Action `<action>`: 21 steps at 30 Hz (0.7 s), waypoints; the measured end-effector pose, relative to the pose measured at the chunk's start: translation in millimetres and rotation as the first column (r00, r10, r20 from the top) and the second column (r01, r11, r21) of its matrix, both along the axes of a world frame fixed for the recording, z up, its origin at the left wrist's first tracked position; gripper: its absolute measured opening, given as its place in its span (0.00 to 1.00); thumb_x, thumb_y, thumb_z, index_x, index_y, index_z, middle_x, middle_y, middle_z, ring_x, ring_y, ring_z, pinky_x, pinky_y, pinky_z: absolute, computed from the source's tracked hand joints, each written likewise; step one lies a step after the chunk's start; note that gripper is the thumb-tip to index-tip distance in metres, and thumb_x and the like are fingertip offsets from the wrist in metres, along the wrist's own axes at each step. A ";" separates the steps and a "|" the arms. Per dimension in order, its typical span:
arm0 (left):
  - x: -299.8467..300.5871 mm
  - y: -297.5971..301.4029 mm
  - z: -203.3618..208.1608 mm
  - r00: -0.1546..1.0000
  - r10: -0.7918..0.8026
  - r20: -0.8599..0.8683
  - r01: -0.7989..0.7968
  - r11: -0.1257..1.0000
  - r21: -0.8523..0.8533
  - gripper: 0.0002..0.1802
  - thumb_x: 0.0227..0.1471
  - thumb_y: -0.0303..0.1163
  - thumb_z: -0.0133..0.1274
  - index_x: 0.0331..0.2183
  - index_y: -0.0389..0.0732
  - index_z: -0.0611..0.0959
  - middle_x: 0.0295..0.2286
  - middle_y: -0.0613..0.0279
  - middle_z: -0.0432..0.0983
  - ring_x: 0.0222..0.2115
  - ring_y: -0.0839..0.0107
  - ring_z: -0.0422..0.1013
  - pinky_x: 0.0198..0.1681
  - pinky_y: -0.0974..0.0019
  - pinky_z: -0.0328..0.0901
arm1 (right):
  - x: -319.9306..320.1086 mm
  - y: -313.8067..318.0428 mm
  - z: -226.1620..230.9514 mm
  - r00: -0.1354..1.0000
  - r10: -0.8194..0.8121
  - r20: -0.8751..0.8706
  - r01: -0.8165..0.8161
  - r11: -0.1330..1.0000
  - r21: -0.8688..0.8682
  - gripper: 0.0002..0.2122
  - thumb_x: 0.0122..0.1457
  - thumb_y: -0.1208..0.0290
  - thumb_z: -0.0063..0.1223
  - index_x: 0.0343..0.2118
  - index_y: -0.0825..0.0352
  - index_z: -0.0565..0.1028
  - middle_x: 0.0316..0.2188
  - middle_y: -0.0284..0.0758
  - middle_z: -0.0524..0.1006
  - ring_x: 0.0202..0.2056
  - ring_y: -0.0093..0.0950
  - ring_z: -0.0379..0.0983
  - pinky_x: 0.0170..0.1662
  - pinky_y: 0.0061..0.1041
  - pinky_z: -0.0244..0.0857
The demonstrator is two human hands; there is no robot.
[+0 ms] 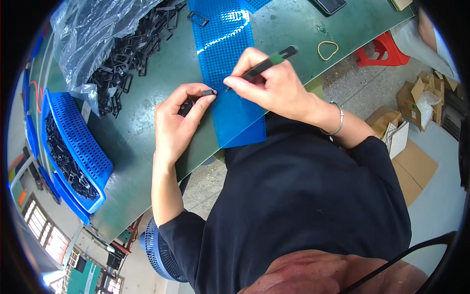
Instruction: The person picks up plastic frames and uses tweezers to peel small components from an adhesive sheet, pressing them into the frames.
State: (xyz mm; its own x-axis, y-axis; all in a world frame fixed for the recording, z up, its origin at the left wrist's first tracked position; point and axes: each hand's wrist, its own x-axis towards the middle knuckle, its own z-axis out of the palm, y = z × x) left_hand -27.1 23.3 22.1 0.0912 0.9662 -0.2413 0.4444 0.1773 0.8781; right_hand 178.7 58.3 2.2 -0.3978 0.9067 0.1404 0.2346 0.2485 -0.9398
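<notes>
My left hand [178, 117] is closed, pinching a small black plastic part [208, 92] between thumb and forefinger. More black pieces [186, 106] show in the curl of its fingers. In my right hand [274, 85] is a slim black handled tool with a green band [262, 67]; its tip points toward the part and is too small to make out, so its kind is unclear. Both hands are over a blue perforated sheet [242, 125] that hangs past the table's near edge. One black rectangular frame [198, 19] lies toward the sheet's far end.
A heap of black plastic frames [125, 63] spills from a clear plastic bag [93, 34] on the green table [139, 142]. At the left stands a blue basket [81, 132] of black parts. A rubber band [327, 50] and a phone [330, 5] lie right. A red stool [382, 51] stands beyond.
</notes>
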 end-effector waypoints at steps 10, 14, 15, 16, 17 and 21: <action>0.8 -0.5 -0.3 0.998 -0.031 -0.063 0.036 0.996 0.077 0.07 0.45 0.25 0.59 0.31 0.38 0.83 0.28 0.62 0.80 0.27 0.78 0.73 0.32 0.74 0.67 | -7.9 2.9 -7.2 0.996 -0.008 0.087 0.000 0.996 0.089 0.09 0.53 0.69 0.57 0.26 0.65 0.67 0.14 0.34 0.73 0.17 0.29 0.73 0.20 0.24 0.63; -0.3 -0.6 -1.7 0.999 -0.022 -0.038 0.024 0.998 0.060 0.07 0.45 0.25 0.59 0.31 0.37 0.83 0.28 0.62 0.80 0.27 0.78 0.73 0.32 0.74 0.67 | -7.1 2.2 -7.8 0.994 0.009 0.111 -0.019 0.996 0.092 0.08 0.53 0.70 0.56 0.27 0.64 0.67 0.14 0.33 0.73 0.16 0.28 0.72 0.20 0.24 0.63; -0.4 -0.6 -1.6 0.999 -0.024 -0.044 0.027 0.997 0.070 0.07 0.45 0.25 0.59 0.31 0.37 0.83 0.28 0.62 0.80 0.27 0.78 0.73 0.32 0.74 0.67 | -7.8 2.7 -8.9 0.994 0.010 0.111 -0.020 0.996 0.091 0.08 0.53 0.70 0.56 0.27 0.64 0.67 0.14 0.33 0.73 0.16 0.28 0.72 0.20 0.24 0.63; -0.3 -0.2 -1.6 0.998 -0.027 -0.049 0.031 0.996 0.080 0.07 0.45 0.25 0.59 0.31 0.37 0.83 0.28 0.62 0.80 0.27 0.78 0.73 0.32 0.74 0.67 | -8.1 3.9 -10.3 0.995 0.016 0.096 -0.027 0.993 0.112 0.08 0.53 0.70 0.56 0.27 0.65 0.68 0.14 0.34 0.73 0.17 0.28 0.72 0.20 0.24 0.63; -0.3 0.1 -1.4 0.998 -0.027 -0.049 0.031 0.996 0.081 0.07 0.45 0.25 0.59 0.31 0.37 0.83 0.28 0.62 0.80 0.27 0.78 0.73 0.32 0.74 0.67 | -8.2 4.5 -11.2 0.996 0.022 0.082 -0.033 0.990 0.134 0.08 0.54 0.70 0.56 0.27 0.65 0.68 0.15 0.34 0.73 0.17 0.27 0.72 0.21 0.24 0.63; -0.5 0.5 -1.9 0.998 -0.040 -0.056 0.045 0.995 0.090 0.07 0.45 0.25 0.59 0.31 0.37 0.83 0.28 0.62 0.80 0.27 0.77 0.74 0.32 0.74 0.67 | -7.6 1.6 -7.1 0.997 0.008 -0.071 -0.013 0.998 -0.062 0.08 0.54 0.70 0.56 0.26 0.66 0.69 0.16 0.34 0.73 0.17 0.25 0.71 0.21 0.23 0.63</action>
